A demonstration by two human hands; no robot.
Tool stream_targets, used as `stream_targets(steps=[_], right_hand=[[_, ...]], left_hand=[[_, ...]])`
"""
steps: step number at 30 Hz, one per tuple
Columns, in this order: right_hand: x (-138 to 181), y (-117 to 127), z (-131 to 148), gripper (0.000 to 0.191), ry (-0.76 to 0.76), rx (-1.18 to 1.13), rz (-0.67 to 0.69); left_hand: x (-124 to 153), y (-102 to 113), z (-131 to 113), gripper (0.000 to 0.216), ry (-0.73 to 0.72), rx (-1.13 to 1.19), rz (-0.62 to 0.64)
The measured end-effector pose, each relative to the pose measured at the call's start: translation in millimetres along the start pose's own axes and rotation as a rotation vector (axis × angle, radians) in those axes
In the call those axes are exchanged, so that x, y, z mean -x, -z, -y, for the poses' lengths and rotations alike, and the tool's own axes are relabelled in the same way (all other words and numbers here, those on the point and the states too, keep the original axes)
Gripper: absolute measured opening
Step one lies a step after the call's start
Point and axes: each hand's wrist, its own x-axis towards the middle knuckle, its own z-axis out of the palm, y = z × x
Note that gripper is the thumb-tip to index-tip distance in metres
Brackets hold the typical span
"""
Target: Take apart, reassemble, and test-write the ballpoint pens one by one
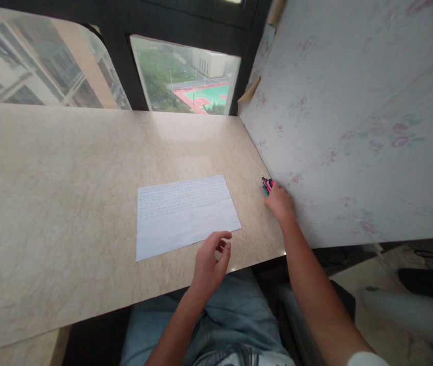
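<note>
Against the base of the wall, my right hand (280, 201) is closed around a small bunch of pens (266, 186). Their pink, dark and green ends stick out past the fingers on the left side. The rest of the pens is hidden under the hand. My left hand (212, 258) hovers by the near edge of a white sheet of paper (178, 226), with its fingers curved, the thumb apart and nothing visible between them. Rows of handwriting fill the upper part of the sheet, while its lower part is blank.
The beige marble-patterned desktop (67, 203) runs up to the window (189, 76) at the back. A flower-patterned wall (346, 127) bounds it on the right. Below the front edge are my legs in jeans (239, 310).
</note>
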Motion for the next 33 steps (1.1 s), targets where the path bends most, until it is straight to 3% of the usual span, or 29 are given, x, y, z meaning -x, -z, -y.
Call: stream_targets(steps=[3, 5, 7, 9, 12, 14, 19, 23, 26, 30, 33], right_hand=[[21.1, 5.9, 10.0, 0.050, 0.122, -0.142, 0.037], [50.3, 9.2, 30.0, 0.051, 0.273, -0.391, 0.060], [86.5, 12.2, 59.9, 0.046, 0.481, -0.665, 0.191], [121.9, 14.8, 95.0, 0.034, 0.636, -0.847, 0.342], [161.5, 15.2, 148.3, 0.022, 0.620, -0.906, 0.380], [178.8, 10.9, 181.2, 0.019, 0.686, -0.897, 0.407], [207.1, -12.4, 251.9, 0.011, 0.789, -0.842, 0.429], [212.9, -27.6, 295.5, 0.016, 0.731, -0.836, 0.557], [205.6, -32.4, 320.1, 0.015, 0.721, -0.828, 0.622], [193.4, -35.7, 339.7, 0.011, 0.741, -0.791, 0.573], [188.6, -39.1, 342.6, 0.022, 0.794, -0.809, 0.471]], left_hand=[[-3.0, -4.3, 0.3, 0.018, 0.121, 0.236, -0.014], [-7.8, -3.7, 0.7, 0.026, 0.209, 0.456, -0.071], [-14.1, 1.6, 1.1, 0.038, 0.276, 0.680, -0.175], [-19.6, 13.7, 1.8, 0.038, 0.334, 0.899, -0.267], [-21.0, 44.2, 5.1, 0.030, 0.366, 1.130, -0.428], [-17.0, 69.1, 9.2, 0.030, 0.332, 1.169, -0.536], [-5.5, 128.1, 23.9, 0.029, 0.276, 1.038, -0.790], [-2.5, 168.7, 32.8, 0.019, 0.271, 0.817, -0.948], [1.5, 197.9, 37.5, 0.023, 0.318, 0.564, -0.911], [9.1, 231.2, 46.0, 0.029, 0.330, 0.163, -0.843], [9.5, 245.2, 54.6, 0.026, 0.240, -0.241, -0.801]])
